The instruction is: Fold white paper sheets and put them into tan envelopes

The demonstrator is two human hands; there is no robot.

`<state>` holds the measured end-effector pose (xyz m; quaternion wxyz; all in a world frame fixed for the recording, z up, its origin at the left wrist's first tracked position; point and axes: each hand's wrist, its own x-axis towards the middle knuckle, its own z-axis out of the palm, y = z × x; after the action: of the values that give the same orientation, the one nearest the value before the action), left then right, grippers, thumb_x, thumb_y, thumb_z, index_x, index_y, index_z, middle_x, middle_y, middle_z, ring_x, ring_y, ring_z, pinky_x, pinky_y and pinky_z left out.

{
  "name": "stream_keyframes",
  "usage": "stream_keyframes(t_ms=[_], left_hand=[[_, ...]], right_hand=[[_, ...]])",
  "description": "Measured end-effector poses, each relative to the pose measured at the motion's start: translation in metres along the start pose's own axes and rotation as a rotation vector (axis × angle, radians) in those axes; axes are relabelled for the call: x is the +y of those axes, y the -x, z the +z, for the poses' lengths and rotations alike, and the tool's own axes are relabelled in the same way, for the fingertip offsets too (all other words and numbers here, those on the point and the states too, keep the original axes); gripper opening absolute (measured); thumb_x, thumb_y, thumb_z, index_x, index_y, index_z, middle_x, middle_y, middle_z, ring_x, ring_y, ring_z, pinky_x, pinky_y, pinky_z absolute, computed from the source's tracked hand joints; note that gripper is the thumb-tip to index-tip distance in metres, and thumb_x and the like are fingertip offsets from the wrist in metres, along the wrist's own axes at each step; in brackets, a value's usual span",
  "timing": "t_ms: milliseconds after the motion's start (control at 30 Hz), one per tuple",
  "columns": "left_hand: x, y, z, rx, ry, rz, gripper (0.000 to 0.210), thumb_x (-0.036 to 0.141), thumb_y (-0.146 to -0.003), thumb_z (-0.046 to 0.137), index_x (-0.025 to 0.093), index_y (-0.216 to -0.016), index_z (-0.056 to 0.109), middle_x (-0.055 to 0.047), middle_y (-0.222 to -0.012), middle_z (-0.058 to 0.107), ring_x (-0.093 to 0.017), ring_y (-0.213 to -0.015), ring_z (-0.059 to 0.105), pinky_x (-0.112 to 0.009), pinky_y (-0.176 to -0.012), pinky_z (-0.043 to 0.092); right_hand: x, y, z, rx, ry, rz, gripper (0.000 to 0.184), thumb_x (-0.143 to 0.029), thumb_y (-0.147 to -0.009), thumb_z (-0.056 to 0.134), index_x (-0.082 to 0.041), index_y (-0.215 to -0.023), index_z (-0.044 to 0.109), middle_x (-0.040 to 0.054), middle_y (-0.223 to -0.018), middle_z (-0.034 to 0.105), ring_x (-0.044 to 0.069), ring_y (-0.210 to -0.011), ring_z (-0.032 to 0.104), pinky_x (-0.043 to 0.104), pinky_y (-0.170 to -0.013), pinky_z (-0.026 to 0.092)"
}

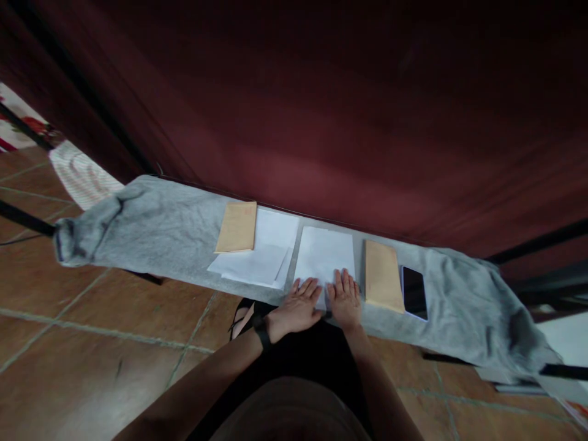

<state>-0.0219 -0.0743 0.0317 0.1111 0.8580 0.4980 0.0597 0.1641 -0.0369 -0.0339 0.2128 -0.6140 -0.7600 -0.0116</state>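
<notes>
A sheet of white paper [324, 250] lies flat in front of me on a narrow, cloth-covered surface. My left hand [301, 304] rests on its lower left corner, fingers stretched out. On the lower right part of the same sheet lies my right hand [344, 299], palm down with the fingers extended. Left of it are several loose white sheets [275, 236], overlapping unevenly, with a brown envelope [237, 226] on top of them. Just right of my right hand sits a stack of brown envelopes [383, 275].
A phone [414, 293] with a dark screen lies right of the envelope stack. Grey cloth [160, 226] covers the narrow surface, bunched at both ends. A dark red curtain [294, 153] hangs along the far edge. Black metal bars [27, 219] stand at the sides, above a tiled floor [114, 355].
</notes>
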Motion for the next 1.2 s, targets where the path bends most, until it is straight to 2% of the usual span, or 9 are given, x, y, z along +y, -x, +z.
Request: stream_keyframes(t_ms=[167,300,400,533,667,800,967,1067,1200], left_hand=[[0.021,-0.039,0.017,0.131,0.041,-0.069,0.053,0.028,-0.103,0.027,0.012,-0.153,0.036,-0.013,-0.159,0.04,-0.023,-0.151,0.029,-0.046,-0.124,0.017],[0.016,-0.064,0.038,0.178,0.013,-0.134,0.058,0.04,-0.103,0.031,0.012,-0.154,0.034,-0.015,-0.16,0.036,-0.025,-0.151,0.027,-0.05,-0.124,0.02],[0.001,-0.067,0.044,0.252,-0.017,-0.178,0.062,0.045,-0.101,0.034,0.011,-0.153,0.034,-0.017,-0.16,0.036,-0.027,-0.15,0.029,-0.049,-0.123,0.024],[-0.018,-0.061,0.041,0.281,-0.064,-0.298,0.061,0.04,-0.102,0.032,0.006,-0.153,0.034,-0.019,-0.16,0.036,-0.027,-0.15,0.03,-0.046,-0.123,0.026],[-0.025,-0.058,0.041,0.33,-0.107,-0.326,0.062,0.039,-0.101,0.033,0.003,-0.152,0.036,-0.021,-0.158,0.036,-0.028,-0.15,0.029,-0.047,-0.122,0.028],[-0.026,-0.058,0.046,0.365,-0.135,-0.311,0.062,0.038,-0.1,0.034,0.001,-0.151,0.038,-0.021,-0.158,0.036,-0.029,-0.15,0.03,-0.047,-0.122,0.028],[-0.029,-0.058,0.047,0.387,-0.15,-0.289,0.061,0.036,-0.099,0.036,0.003,-0.15,0.04,-0.02,-0.157,0.04,-0.029,-0.149,0.032,-0.047,-0.121,0.03],[-0.032,-0.057,0.048,0.417,-0.151,-0.274,0.06,0.037,-0.099,0.038,0.004,-0.15,0.042,-0.019,-0.156,0.042,-0.029,-0.148,0.034,-0.047,-0.121,0.031],[-0.036,-0.053,0.053,0.444,-0.148,-0.267,0.059,0.036,-0.099,0.04,0.005,-0.149,0.042,-0.019,-0.156,0.042,-0.029,-0.148,0.034,-0.046,-0.121,0.032]], right_hand=[[-0.002,0.0,-0.002,-0.048,0.074,-0.001,0.055,-0.027,-0.101,0.033,-0.017,-0.155,0.037,0.013,-0.162,0.032,0.027,-0.148,0.033,0.047,-0.119,0.027],[-0.005,-0.001,-0.004,-0.046,0.091,0.009,0.055,-0.023,-0.101,0.032,-0.017,-0.155,0.036,0.0131,-0.161,0.034,0.028,-0.147,0.034,0.048,-0.119,0.027],[-0.009,-0.003,-0.005,-0.035,0.074,0.026,0.053,-0.027,-0.103,0.03,-0.013,-0.154,0.039,0.0153,-0.16,0.035,0.029,-0.147,0.036,0.048,-0.119,0.028],[-0.011,0.0,-0.003,0.007,0.038,0.066,0.052,-0.031,-0.105,0.03,-0.014,-0.153,0.041,0.0153,-0.159,0.038,0.028,-0.146,0.038,0.048,-0.119,0.029],[-0.008,-0.002,0.002,0.0,0.043,0.102,0.051,-0.031,-0.105,0.032,-0.014,-0.152,0.041,0.0163,-0.158,0.039,0.029,-0.146,0.037,0.049,-0.118,0.031],[-0.009,-0.032,0.009,-0.047,0.007,0.004,0.052,-0.028,-0.104,0.033,-0.008,-0.151,0.041,0.0169,-0.157,0.042,0.026,-0.146,0.037,0.046,-0.118,0.032],[-0.021,-0.099,0.024,-0.159,-0.024,-0.14,0.048,-0.029,-0.105,0.034,-0.014,-0.149,0.046,0.0124,-0.156,0.044,0.024,-0.146,0.038,0.044,-0.118,0.032],[-0.019,-0.129,0.032,-0.166,0.003,-0.113,0.047,-0.033,-0.105,0.037,-0.018,-0.149,0.046,0.0104,-0.158,0.041,0.026,-0.145,0.039,0.046,-0.12,0.028],[-0.003,-0.146,0.036,-0.11,0.045,-0.018,0.049,-0.035,-0.106,0.036,-0.02,-0.151,0.043,0.0105,-0.159,0.038,0.027,-0.146,0.038,0.047,-0.12,0.027]])
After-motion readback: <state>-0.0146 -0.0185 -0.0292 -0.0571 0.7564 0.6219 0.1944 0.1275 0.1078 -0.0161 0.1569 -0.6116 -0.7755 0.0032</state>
